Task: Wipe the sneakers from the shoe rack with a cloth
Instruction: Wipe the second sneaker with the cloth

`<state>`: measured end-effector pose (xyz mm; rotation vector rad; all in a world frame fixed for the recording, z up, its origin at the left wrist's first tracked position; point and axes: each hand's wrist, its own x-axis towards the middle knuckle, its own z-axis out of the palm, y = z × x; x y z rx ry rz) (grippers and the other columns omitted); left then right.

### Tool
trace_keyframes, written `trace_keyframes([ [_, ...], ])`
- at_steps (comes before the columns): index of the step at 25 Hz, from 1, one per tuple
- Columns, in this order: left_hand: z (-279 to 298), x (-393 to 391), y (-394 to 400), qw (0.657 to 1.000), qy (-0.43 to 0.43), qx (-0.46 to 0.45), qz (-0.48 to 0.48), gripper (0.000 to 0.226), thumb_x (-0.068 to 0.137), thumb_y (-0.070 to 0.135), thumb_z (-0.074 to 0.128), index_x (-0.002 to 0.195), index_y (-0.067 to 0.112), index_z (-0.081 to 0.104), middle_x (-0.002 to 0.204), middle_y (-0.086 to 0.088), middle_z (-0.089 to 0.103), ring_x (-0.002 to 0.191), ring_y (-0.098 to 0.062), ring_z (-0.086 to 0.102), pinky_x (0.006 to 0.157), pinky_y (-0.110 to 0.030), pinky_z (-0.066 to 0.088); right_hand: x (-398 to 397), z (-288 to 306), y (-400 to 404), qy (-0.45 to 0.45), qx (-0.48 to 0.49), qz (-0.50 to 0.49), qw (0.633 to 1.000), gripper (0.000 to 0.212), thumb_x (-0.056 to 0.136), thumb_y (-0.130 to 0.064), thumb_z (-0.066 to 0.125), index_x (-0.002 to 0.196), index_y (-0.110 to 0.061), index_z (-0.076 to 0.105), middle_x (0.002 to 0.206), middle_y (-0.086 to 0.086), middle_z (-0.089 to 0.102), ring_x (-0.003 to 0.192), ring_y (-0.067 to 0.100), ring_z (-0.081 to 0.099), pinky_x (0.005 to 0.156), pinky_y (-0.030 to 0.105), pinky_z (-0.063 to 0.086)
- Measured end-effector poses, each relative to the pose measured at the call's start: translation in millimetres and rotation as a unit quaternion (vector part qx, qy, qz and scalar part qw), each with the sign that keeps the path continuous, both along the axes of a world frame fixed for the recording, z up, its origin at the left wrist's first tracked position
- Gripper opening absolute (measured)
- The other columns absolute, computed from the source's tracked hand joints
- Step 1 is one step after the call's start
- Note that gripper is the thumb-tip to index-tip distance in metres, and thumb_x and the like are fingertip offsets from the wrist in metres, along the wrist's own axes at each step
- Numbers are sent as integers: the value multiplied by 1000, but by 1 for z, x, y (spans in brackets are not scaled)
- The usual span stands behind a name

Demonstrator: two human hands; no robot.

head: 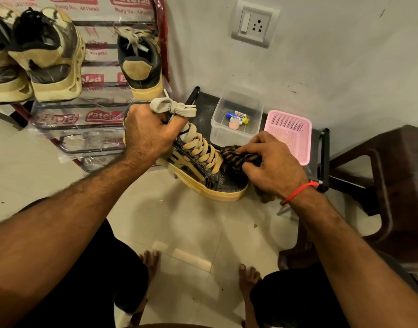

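Pale floor tiles [191, 223] run up to a scuffed white wall carrying a switch plate [254, 22], and the shoe rack [94, 117], wrapped in printed plastic, stands at the left with three sneakers on its upper shelf. One sneaker [198, 169] is held in the air above the floor, in front of a low black stand [203, 102] that carries a clear plastic box [236, 119] and a pink basket [289, 136]. The left hand [148, 133] is clenched round the sneaker's heel collar, laces spilling over its knuckles. The right hand [272, 164] grasps a bunched striped cloth [236, 157] and presses it against the toe, just beyond the last lace rows.

To wipe well, I would keep the heel grip firm so the shoe cannot twist, drag the cloth in short strokes from laces to toe tip, then turn the shoe to reach the far side and the sole edge.

The sneaker is dark pebbled leather with tan side panels, beige flat laces and a thick yellowed sole; its toe looks dull.
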<state>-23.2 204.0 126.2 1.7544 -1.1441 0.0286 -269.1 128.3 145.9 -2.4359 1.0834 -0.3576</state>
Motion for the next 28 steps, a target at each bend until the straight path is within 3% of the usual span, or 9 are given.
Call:
trace_keyframes([
  [3, 1, -4, 3, 999, -26, 2, 19, 54, 85, 60, 60, 72, 9, 70, 61, -2, 63, 57, -25, 63, 58, -44, 55, 7, -1, 9, 67, 8, 46, 997, 36, 91, -23, 64, 126, -20, 67, 113, -2, 48, 105, 16, 48, 92, 37, 53],
  [10, -4, -1, 2, 998, -35, 35, 35, 63, 86, 65, 56, 61, 8, 66, 53, -6, 61, 50, -25, 61, 56, -45, 55, 10, 4, 18, 68, 28, 194, 978, 32, 88, -19, 66, 119, -23, 72, 106, -8, 43, 104, 12, 46, 87, 38, 53],
  [15, -12, -12, 2, 997, -42, 60, -2, 64, 85, 66, 52, 59, 8, 65, 52, -6, 62, 50, -24, 62, 56, -45, 56, 9, 2, 8, 125, 132, 222, 958, 25, 86, -9, 65, 105, -21, 76, 108, -6, 47, 102, 12, 50, 85, 27, 51],
  [17, -12, -10, 1, 997, -46, 54, -5, 63, 85, 65, 53, 61, 8, 65, 53, -6, 62, 51, -24, 63, 56, -46, 56, 4, -1, 3, 149, 151, 191, 958, 24, 83, -8, 62, 97, -21, 77, 109, -5, 51, 101, 13, 53, 84, 26, 50],
  [20, -9, -3, 0, 999, -37, 29, -1, 62, 87, 63, 57, 61, 7, 65, 53, -8, 61, 50, -27, 61, 54, -46, 54, -6, -6, -7, 108, 78, 78, 988, 31, 78, -24, 56, 100, -22, 77, 107, 1, 57, 98, 21, 56, 88, 38, 52],
  [22, -9, -2, -1, 1000, -19, 16, 1, 61, 88, 61, 59, 59, 8, 64, 51, -9, 59, 48, -28, 59, 53, -46, 53, -7, -8, -10, 75, 45, 46, 995, 34, 82, -21, 58, 111, -21, 75, 106, 4, 55, 98, 22, 55, 87, 37, 52],
  [28, -8, 3, 3, 999, -25, 30, 26, 56, 89, 56, 57, 59, 10, 64, 49, -5, 57, 45, -24, 56, 53, -43, 53, 2, -4, 11, 90, -66, 153, 982, 39, 77, -29, 51, 106, -22, 77, 98, -3, 50, 92, 13, 46, 66, 29, 48],
])
